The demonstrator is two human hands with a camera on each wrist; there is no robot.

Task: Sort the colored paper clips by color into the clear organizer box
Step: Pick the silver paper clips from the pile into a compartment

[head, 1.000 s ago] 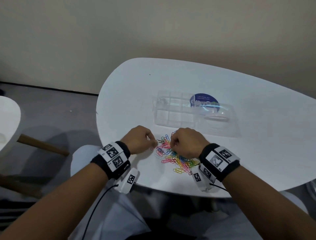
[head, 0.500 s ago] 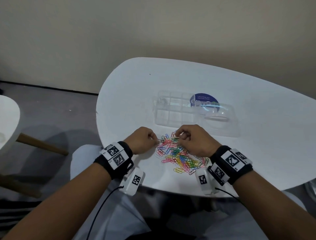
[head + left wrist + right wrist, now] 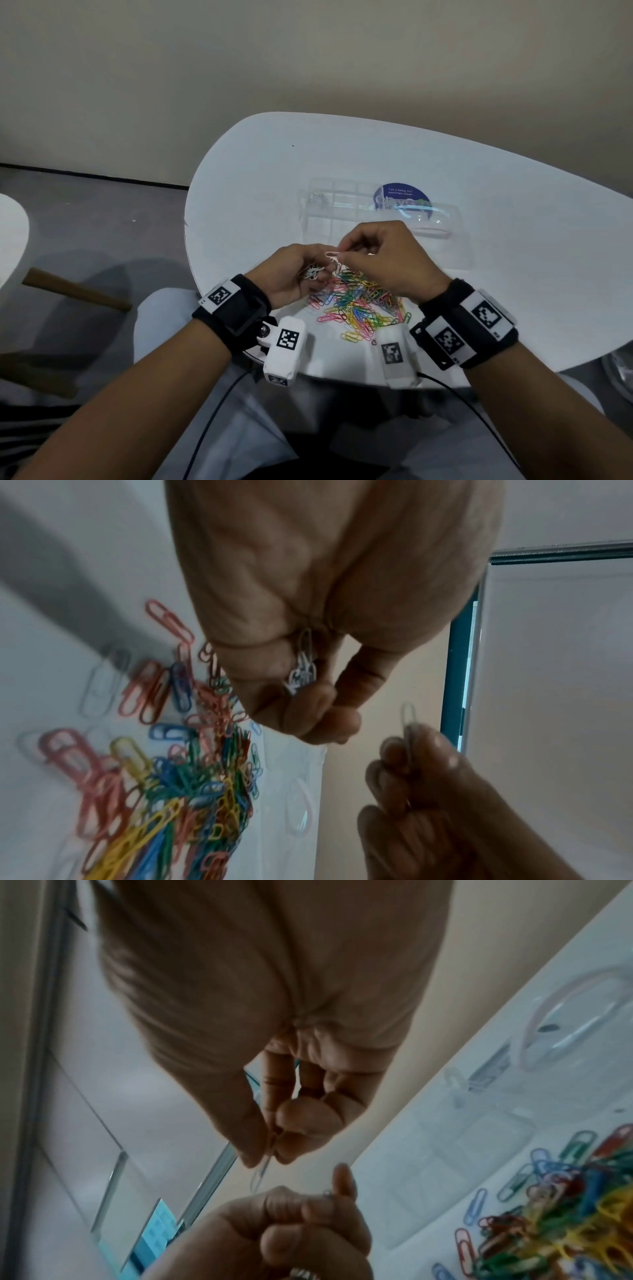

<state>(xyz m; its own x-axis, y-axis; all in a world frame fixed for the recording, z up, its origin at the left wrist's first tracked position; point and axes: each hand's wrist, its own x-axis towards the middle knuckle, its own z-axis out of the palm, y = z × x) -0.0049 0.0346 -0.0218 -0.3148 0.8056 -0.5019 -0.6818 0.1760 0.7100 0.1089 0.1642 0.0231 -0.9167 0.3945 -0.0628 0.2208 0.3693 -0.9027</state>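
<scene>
1. While both hands were low on the heap half a second ago, the head view now shows them lifted above it. The right hand (image 3: 387, 263) pinches one white paper clip (image 3: 331, 254) between thumb and finger and holds it toward the left hand (image 3: 291, 274), whose curled fingers keep a small bunch of white clips (image 3: 310, 274). The mixed pile of colored clips (image 3: 359, 301) lies on the white table (image 3: 239, 192), just before the clear organizer box (image 3: 342, 205); something small and pale seems to lie in its far left compartment, I cannot tell what.

2. From the left wrist view, the left hand (image 3: 308, 615) is closed around the white bunch (image 3: 303, 669), and the single clip (image 3: 409, 718) stands up from the right fingertips (image 3: 441, 750).

3. From the right wrist view, the right thumb and finger are pressed together on the clip (image 3: 260, 1171), close above the left hand (image 3: 291, 1231).

4. I judge the white ones are being collected first; putting them in the box is not yet done.
</scene>
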